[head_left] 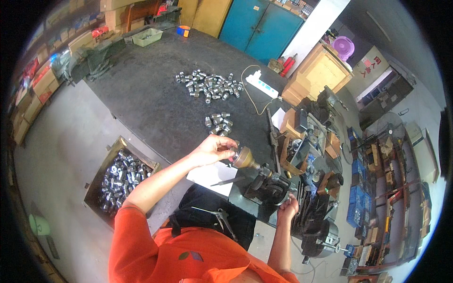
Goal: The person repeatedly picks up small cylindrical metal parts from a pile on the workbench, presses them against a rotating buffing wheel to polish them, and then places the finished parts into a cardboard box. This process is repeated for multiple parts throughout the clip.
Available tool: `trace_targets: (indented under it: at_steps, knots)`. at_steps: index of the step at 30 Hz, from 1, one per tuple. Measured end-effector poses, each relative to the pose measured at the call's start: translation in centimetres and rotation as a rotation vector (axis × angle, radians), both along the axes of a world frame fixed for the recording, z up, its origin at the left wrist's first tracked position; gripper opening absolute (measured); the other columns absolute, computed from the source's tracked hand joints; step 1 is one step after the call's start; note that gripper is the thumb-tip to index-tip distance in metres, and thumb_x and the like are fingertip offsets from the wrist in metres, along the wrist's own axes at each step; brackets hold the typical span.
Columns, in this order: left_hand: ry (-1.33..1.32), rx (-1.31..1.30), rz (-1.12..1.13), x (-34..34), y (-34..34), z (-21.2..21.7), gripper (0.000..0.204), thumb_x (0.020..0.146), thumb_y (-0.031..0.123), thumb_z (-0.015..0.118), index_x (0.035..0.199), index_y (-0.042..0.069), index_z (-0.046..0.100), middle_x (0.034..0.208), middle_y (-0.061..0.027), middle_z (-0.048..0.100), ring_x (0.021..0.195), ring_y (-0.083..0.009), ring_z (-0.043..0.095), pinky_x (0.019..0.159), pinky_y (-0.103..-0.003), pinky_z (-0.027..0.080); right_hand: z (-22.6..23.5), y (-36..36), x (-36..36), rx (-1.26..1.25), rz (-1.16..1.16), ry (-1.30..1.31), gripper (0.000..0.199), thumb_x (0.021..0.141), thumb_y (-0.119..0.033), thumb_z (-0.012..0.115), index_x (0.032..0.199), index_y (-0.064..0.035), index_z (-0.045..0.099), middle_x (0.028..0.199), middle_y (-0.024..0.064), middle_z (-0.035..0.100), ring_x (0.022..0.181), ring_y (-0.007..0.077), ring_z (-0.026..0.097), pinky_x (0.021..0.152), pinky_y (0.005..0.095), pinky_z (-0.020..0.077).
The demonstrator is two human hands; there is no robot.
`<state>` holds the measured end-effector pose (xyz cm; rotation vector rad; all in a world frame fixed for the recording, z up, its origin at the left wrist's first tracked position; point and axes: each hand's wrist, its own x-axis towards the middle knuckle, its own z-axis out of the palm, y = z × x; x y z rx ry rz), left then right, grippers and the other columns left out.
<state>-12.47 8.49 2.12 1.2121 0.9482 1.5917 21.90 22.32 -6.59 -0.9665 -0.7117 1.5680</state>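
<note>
My left hand (217, 150) is closed, its fingertips pinching a small shiny metal fitting (233, 152) at the mouth of a brass-coloured cup (244, 158). The fingers partly cover the fitting. The cup sits on the shaft of a dark bench machine (268, 187). At the machine's right end, my right hand (288, 207) curls closed around a part by a curved metal rim; what exactly it grips is hidden. Beyond my left hand lies a small cluster of metal fittings (218, 123), with a larger pile of them (210, 86) farther back on the dark table (146, 99).
A wooden crate (88, 188) of metal fittings stands left of my arm. White paper (225, 189) with a dark flat tool lies before the machine. Calipers (222, 218) rest on my lap. A white power strip (262, 86), cardboard boxes (296, 88) and another machine (325, 238) stand right.
</note>
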Motion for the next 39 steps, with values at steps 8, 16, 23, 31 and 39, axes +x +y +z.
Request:
trace_targets:
  at_steps: [8,16,23,31,39]
  knots:
    - [0.063,0.017,-0.016,0.0,0.1,0.2,0.020,0.079,0.009,0.058,0.095,-0.003,0.055,0.082,-0.0045,0.058,0.072,-0.0099,0.055,0.066,-0.024,0.046,7.7,-4.4,1.0,0.256,0.151,0.066,0.017,0.072,-0.014,0.045,0.081,-0.0008,0.049,0.050,-0.0045,0.026,0.040,0.0051,0.021,0.036,0.0197,0.0163]
    - [0.020,-0.021,0.007,0.2,0.1,0.1,0.023,0.079,0.011,0.059,0.096,-0.003,0.055,0.081,-0.0051,0.058,0.068,-0.0104,0.056,0.064,-0.024,0.047,6.5,-3.9,1.2,0.176,0.089,0.179,0.016,0.071,-0.013,0.044,0.081,-0.0006,0.049,0.050,-0.0042,0.026,0.041,0.0047,0.020,0.035,0.0199,0.0155]
    - [-0.074,-0.098,0.016,0.1,-0.2,0.4,0.020,0.079,0.007,0.057,0.096,-0.004,0.055,0.079,-0.0058,0.058,0.065,-0.0110,0.056,0.062,-0.024,0.047,1.2,-0.7,-0.4,-0.055,-0.051,-0.094,0.016,0.075,-0.019,0.045,0.078,-0.0044,0.052,0.053,-0.0050,0.032,0.042,0.0063,0.027,0.036,0.0202,0.0178]
    - [-0.061,-0.184,0.034,-0.3,-0.3,1.0,0.023,0.078,0.007,0.058,0.099,-0.004,0.054,0.082,-0.0086,0.059,0.064,-0.0133,0.057,0.059,-0.024,0.048,6.3,5.3,-3.9,0.379,-0.112,-0.286,0.019,0.077,-0.013,0.041,0.077,0.0018,0.053,0.052,-0.0020,0.037,0.043,0.0065,0.032,0.038,0.0214,0.0242]
    - [-0.143,-0.148,0.047,-0.3,-0.6,0.8,0.024,0.078,0.008,0.058,0.099,-0.002,0.053,0.081,-0.0074,0.057,0.065,-0.0113,0.057,0.059,-0.024,0.049,9.8,-0.9,-0.8,0.578,0.059,0.084,0.021,0.080,-0.021,0.048,0.081,0.0007,0.051,0.049,-0.0040,0.028,0.039,0.0038,0.024,0.035,0.0183,0.0181]
